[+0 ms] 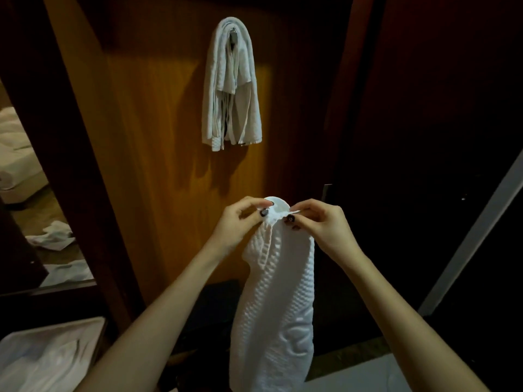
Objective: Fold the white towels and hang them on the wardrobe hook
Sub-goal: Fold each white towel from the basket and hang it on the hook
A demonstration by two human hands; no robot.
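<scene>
A white waffle-textured towel (276, 306) hangs straight down in front of me, pinched at its top edge by both hands. My left hand (240, 222) grips the top on the left, my right hand (322, 224) grips it on the right, fingertips almost touching. Above, a folded white towel (223, 89) hangs draped over the metal hook (233, 38) on the wooden wardrobe panel (158, 123). The hook is mostly covered by that towel.
A dark door (424, 137) stands to the right of the panel. At left an opening or mirror shows a bed (14, 154) and white cloths on the floor (53, 236). More white fabric (48, 360) lies at the bottom left.
</scene>
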